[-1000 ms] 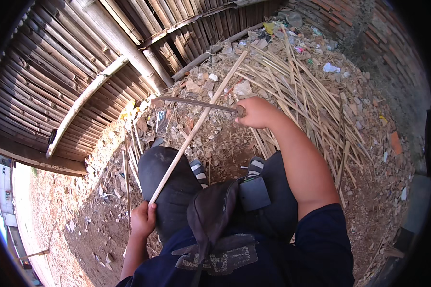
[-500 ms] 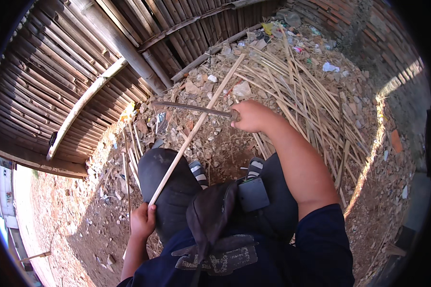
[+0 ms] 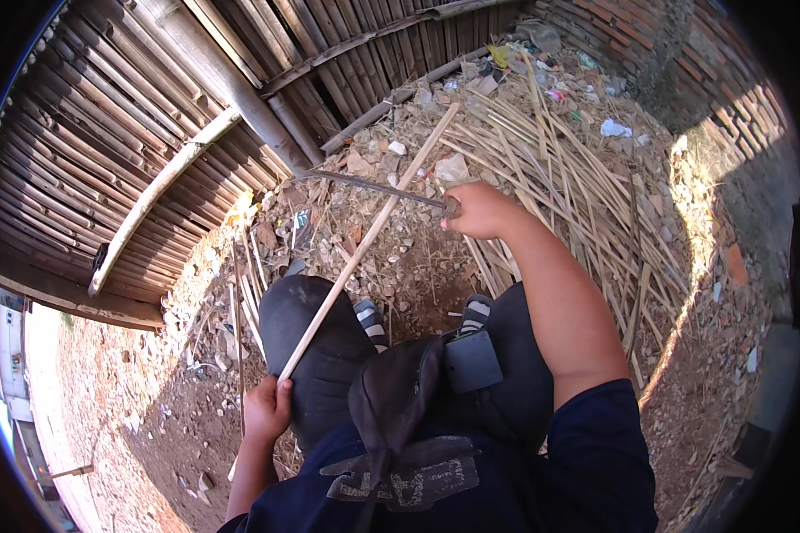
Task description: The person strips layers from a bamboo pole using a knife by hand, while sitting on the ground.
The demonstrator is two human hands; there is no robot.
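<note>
My left hand (image 3: 267,409) is closed round the near end of a long pale bamboo strip (image 3: 354,261), beside my left thigh. The strip slants up and away to the right, passing over my left knee. My right hand (image 3: 480,210) grips the handle of a long dark-bladed knife (image 3: 373,186). Its blade points left and crosses the strip towards the far end; whether the edge touches the wood is hard to tell.
A heap of bamboo strips (image 3: 578,195) lies on the stony, littered ground at the right. More strips (image 3: 245,293) are beside my left knee. A bamboo-slat wall (image 3: 89,160) rises at the left, a brick wall (image 3: 729,98) at the far right. A dark flat box (image 3: 473,362) rests at my lap.
My right hand and the knife have shifted slightly to the right, and the blade tilts a little more, its tip higher. The strip and my left hand have hardly moved.
</note>
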